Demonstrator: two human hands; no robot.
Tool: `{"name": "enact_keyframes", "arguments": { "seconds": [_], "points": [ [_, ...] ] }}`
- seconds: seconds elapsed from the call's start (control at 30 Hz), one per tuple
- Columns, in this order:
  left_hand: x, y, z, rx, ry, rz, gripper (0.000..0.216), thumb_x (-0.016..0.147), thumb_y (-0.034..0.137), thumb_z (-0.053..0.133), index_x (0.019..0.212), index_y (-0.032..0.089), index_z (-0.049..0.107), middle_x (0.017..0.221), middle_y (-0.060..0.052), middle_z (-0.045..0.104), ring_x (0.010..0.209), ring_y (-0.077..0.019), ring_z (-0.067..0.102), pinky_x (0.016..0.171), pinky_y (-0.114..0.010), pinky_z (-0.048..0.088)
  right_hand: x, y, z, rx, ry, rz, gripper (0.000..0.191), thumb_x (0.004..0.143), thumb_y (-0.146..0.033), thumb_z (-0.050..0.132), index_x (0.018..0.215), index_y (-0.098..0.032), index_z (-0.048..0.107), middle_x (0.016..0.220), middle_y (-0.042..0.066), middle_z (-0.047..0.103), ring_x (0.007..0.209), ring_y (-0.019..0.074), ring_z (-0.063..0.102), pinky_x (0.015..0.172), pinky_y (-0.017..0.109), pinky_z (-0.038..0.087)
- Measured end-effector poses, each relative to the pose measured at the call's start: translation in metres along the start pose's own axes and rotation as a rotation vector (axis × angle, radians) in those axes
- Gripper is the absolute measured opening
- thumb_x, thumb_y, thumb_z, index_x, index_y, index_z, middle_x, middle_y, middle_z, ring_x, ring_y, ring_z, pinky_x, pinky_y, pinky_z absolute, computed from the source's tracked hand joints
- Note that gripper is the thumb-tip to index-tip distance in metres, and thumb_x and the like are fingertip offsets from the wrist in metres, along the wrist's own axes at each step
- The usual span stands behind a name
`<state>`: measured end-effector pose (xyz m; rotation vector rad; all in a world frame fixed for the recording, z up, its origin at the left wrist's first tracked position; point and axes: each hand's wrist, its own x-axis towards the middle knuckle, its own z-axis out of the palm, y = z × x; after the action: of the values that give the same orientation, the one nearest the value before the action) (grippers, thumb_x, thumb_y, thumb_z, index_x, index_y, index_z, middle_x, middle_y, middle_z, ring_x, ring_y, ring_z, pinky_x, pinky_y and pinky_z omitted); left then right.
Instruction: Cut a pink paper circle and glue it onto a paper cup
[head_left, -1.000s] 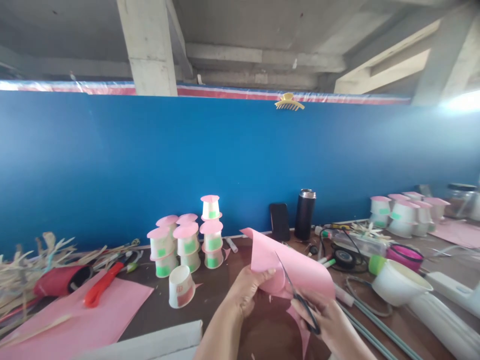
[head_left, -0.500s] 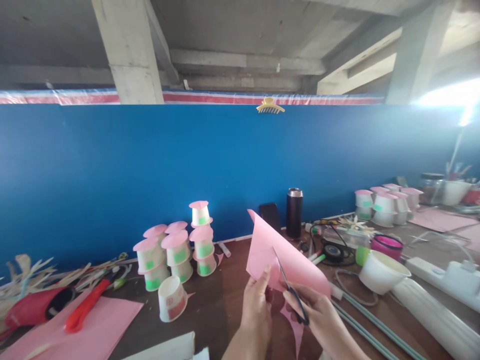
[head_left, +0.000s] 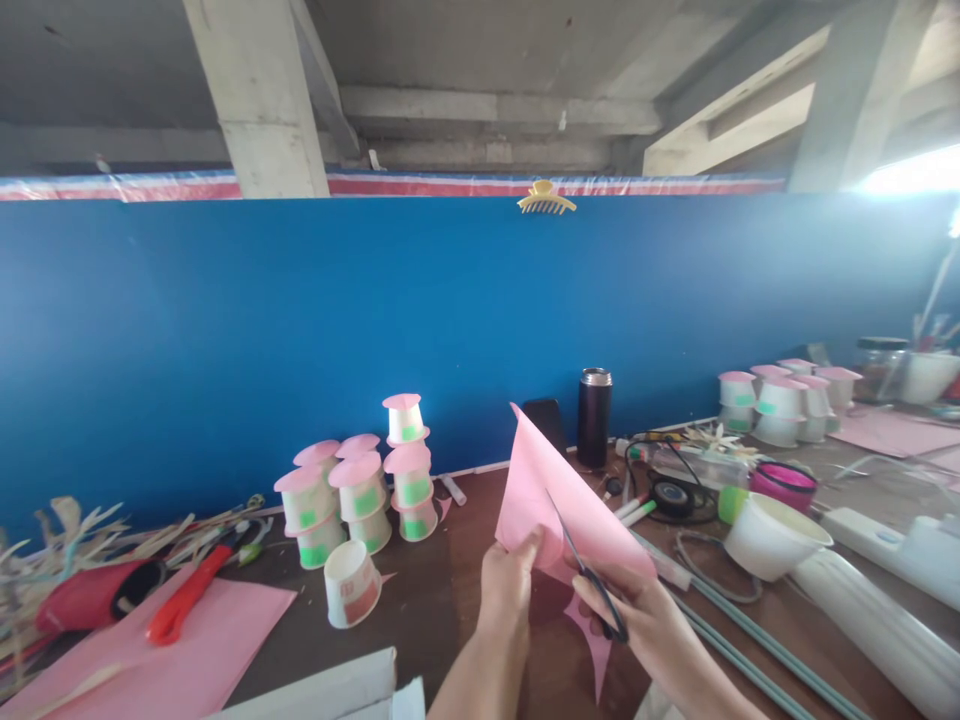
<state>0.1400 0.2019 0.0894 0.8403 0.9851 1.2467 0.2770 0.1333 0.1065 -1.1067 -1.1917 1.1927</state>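
A sheet of pink paper [head_left: 547, 480] is held up in front of me, bent and standing off the table. My left hand [head_left: 510, 580] pinches its lower left part, thumb on top. In my right hand [head_left: 630, 605] is a pair of scissors [head_left: 592, 585] with dark handles, its blades pointing up and left against the paper. How far the blades are apart is hard to make out. Below the hands a pointed pink paper scrap [head_left: 592, 640] lies on the table. To the left, a white paper cup [head_left: 351, 585] stands upside down.
Stacked cups with pink paper discs [head_left: 356, 485] stand at left, more [head_left: 780, 405] at far right. A red-handled tool [head_left: 187, 590] lies on pink sheets [head_left: 225, 640]. A black flask [head_left: 594, 420], a paper tub [head_left: 776, 535] and grey-green rods [head_left: 735, 640] are to the right.
The view has shifted slightly, so the table things sit a little further right and higher. Both hands still hold the paper and scissors, in nearly the same pose.
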Motion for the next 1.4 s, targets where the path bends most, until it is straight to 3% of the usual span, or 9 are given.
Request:
{"name": "enact_keyframes", "arguments": {
  "seconds": [0.33, 0.57, 0.93, 1.4],
  "points": [
    [-0.011, 0.026, -0.002, 0.13, -0.055, 0.044, 0.044, 0.067, 0.039, 0.075, 0.095, 0.006, 0.07, 0.09, -0.015, 0.073, 0.083, -0.0285, 0.068, 0.073, -0.034, 0.052, -0.001, -0.009, 0.002, -0.007, 0.051, 0.043, 0.05, 0.06, -0.052, 0.079, 0.091, -0.013, 0.076, 0.059, 0.0, 0.057, 0.056, 0.0122, 0.047, 0.051, 0.023, 0.034],
    [-0.012, 0.027, -0.004, 0.08, -0.11, 0.086, 0.039, 0.071, 0.036, 0.072, 0.098, 0.008, 0.07, 0.092, -0.013, 0.073, 0.084, -0.0267, 0.068, 0.076, -0.033, 0.052, -0.003, -0.012, 0.002, -0.067, 0.064, 0.036, 0.047, 0.059, -0.053, 0.079, 0.085, -0.014, 0.077, 0.056, -0.002, 0.048, 0.055, 0.0112, 0.039, 0.049, 0.023, 0.031],
    [-0.009, 0.028, -0.006, 0.059, -0.128, 0.093, 0.04, 0.068, 0.035, 0.074, 0.097, 0.007, 0.07, 0.092, -0.013, 0.073, 0.083, -0.0254, 0.068, 0.077, -0.033, 0.051, 0.001, -0.002, -0.002, -0.063, 0.042, 0.018, 0.04, 0.063, -0.047, 0.079, 0.091, -0.018, 0.077, 0.059, -0.002, 0.049, 0.057, 0.0125, 0.04, 0.05, 0.023, 0.035],
    [-0.009, 0.031, -0.007, 0.014, -0.169, 0.082, 0.043, 0.068, 0.036, 0.075, 0.098, 0.006, 0.07, 0.089, -0.014, 0.073, 0.081, -0.0259, 0.068, 0.079, -0.035, 0.05, -0.002, -0.002, 0.0, -0.022, 0.023, 0.027, 0.044, 0.065, -0.054, 0.076, 0.083, -0.014, 0.074, 0.056, -0.004, 0.044, 0.052, 0.0089, 0.038, 0.049, 0.023, 0.028]
  ]
}}
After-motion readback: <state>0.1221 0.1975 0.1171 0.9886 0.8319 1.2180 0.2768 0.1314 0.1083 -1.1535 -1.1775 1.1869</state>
